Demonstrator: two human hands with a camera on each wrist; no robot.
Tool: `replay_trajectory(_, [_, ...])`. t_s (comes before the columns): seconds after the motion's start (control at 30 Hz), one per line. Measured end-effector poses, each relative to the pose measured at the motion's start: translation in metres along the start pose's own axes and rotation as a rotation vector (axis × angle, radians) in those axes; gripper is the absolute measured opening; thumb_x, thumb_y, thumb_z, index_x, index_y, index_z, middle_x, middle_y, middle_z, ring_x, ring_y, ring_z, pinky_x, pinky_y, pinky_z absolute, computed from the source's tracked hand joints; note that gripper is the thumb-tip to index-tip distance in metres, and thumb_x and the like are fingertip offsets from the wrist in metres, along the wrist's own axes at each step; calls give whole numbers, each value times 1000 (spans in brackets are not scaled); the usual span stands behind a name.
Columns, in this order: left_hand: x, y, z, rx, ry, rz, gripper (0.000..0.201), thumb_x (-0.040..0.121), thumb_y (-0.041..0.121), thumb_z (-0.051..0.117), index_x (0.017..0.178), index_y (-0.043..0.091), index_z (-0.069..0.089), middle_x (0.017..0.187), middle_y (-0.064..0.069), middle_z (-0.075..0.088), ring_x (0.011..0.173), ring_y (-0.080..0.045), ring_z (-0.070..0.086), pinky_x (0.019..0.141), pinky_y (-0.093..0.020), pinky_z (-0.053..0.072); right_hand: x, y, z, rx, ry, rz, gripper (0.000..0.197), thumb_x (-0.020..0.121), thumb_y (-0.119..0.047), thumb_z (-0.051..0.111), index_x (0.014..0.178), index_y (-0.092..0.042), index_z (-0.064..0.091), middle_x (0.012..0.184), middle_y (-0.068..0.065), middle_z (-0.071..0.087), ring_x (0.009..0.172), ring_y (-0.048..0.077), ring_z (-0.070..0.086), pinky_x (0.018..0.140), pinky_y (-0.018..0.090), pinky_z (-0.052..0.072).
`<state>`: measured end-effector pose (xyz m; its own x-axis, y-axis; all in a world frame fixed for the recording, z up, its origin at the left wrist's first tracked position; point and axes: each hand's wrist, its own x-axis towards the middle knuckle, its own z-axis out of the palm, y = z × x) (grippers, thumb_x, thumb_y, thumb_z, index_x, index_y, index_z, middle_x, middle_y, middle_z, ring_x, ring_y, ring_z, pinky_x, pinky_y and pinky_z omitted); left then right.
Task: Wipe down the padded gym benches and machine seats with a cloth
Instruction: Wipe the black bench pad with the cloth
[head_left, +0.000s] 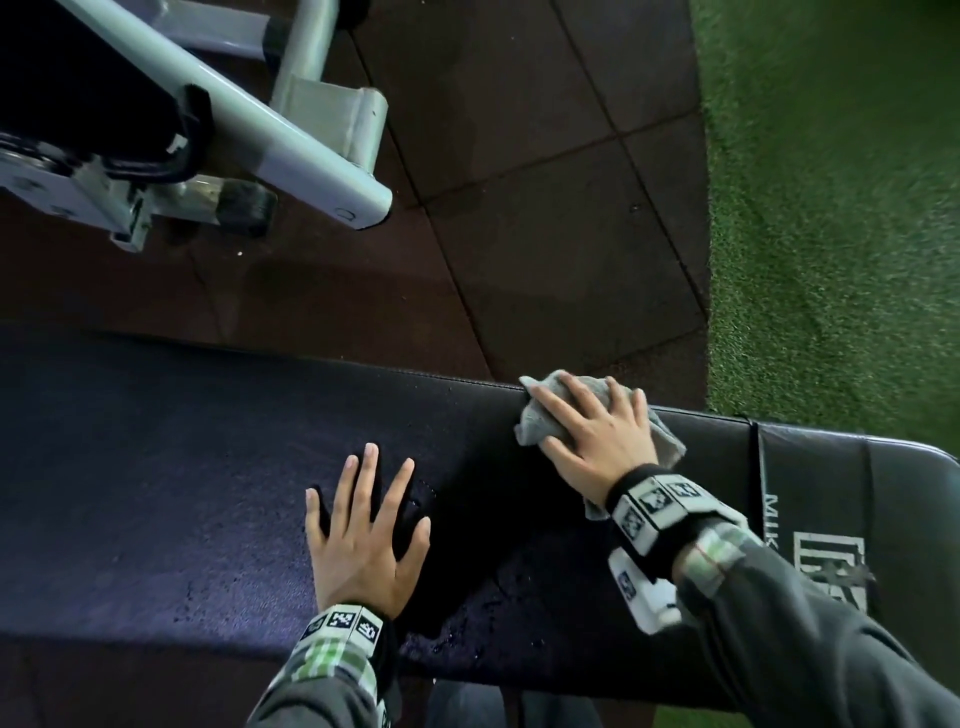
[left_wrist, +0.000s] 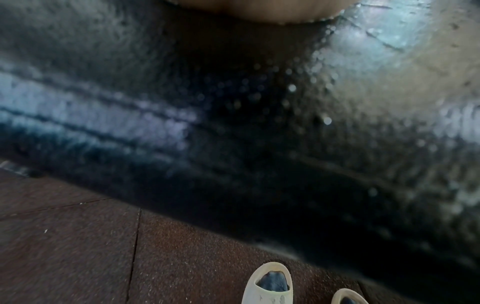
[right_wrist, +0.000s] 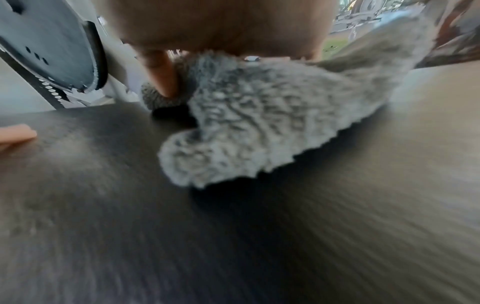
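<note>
The fuzzy grey microfibre cloth (head_left: 540, 415) lay crumpled at the far edge of the long black padded vinyl tabletop (head_left: 182, 467), whose surface glistened with scattered droplets.

I see the desk (head_left: 208, 467) running across in front of me. My left hand (head_left: 363, 545) lies flat on its middle. To the right of it, at the desk's far edge, my right hand (head_left: 597, 436) rests on the cloth (head_left: 540, 421). Beyond the desk's left part stands a machine frame (head_left: 291, 140) on the floor tiles (head_left: 545, 234); turf (head_left: 831, 208) lies right of the tiles.
</note>
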<state>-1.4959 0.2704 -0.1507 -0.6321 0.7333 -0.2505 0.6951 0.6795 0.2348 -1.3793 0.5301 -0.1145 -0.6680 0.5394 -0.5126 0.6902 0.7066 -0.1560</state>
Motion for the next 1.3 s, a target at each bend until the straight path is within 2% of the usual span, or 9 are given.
replay_trajectory(0.1, [-1, 0, -3, 5, -6, 10, 60, 96, 60, 27, 148, 33, 36, 160, -6, 29, 147, -24, 26, 119, -56, 9, 23, -35, -6, 22, -39, -102, 58, 77, -69, 11, 134, -64, 2, 150, -19, 22, 134, 37, 22, 111, 56, 8])
replay_trajectory(0.23, [0, 0, -5, -13, -22, 11, 60, 98, 62, 20, 148, 33, 35, 160, -7, 30, 147, -24, 27, 119, -56, 9, 36, -45, -8, 67, -75, -124, 47, 90, -65, 26, 135, -62, 11, 145, -18, 30, 129, 30, 32, 110, 48, 18])
replay_trajectory(0.33, [0, 0, -5, -14, -25, 13, 60, 98, 62, 20, 148, 32, 35, 160, -7, 30, 147, -25, 27, 119, -57, 10, 32, -10, -11, 77, -67, -94, 48, 89, -65, 31, 135, -59, 18, 139, -18, 38, 123, 24, 41, 104, 40, 28])
replay_trajectory(0.47, [0, 1, -6, -30, -16, 3, 60, 98, 62, 20, 147, 32, 37, 159, -6, 30, 147, -24, 27, 118, -58, 11, 13, 71, -17, 38, -129, 121, 53, 89, -64, 31, 138, -43, 32, 137, -13, 43, 123, 23, 42, 102, 37, 29])
replay_trajectory(0.6, [1, 2, -6, -24, 0, 19, 60, 98, 61, 22, 147, 30, 38, 159, -7, 31, 146, -26, 28, 118, -59, 13, -5, 107, -23, 6, -131, 215, 53, 89, -65, 26, 136, -43, 34, 135, -13, 45, 121, 25, 42, 102, 38, 28])
replay_trajectory(0.83, [0, 1, -4, -1, -20, 2, 62, 98, 63, 18, 148, 32, 36, 160, -7, 29, 147, -26, 27, 118, -59, 12, 26, 0, -15, 14, -92, 39, 47, 90, -63, 27, 134, -48, 33, 134, -12, 46, 118, 32, 44, 99, 43, 30])
replay_trajectory(0.93, [0, 0, -3, 13, -22, 6, 61, 98, 62, 19, 148, 32, 35, 160, -7, 28, 147, -26, 27, 118, -59, 12, 34, -16, -13, 49, -107, 2, 47, 90, -64, 26, 135, -50, 29, 135, -13, 44, 120, 31, 42, 101, 45, 29])
replay_trajectory(1.07, [0, 2, -2, 10, -4, -8, 62, 97, 64, 17, 147, 31, 37, 160, -6, 29, 147, -25, 27, 119, -59, 11, 24, 32, -13, 34, -104, -15, 52, 88, -66, 28, 138, -49, 27, 136, -14, 43, 122, 24, 43, 101, 40, 32])
replay_trajectory(1.3, [-1, 3, 1, 3, 77, 13, 61, 97, 60, 25, 144, 28, 45, 160, -6, 30, 147, -25, 28, 119, -58, 12, -16, 146, -21, 23, -118, 263, 55, 90, -63, 27, 141, -40, 30, 139, -10, 43, 127, 24, 38, 106, 39, 26])
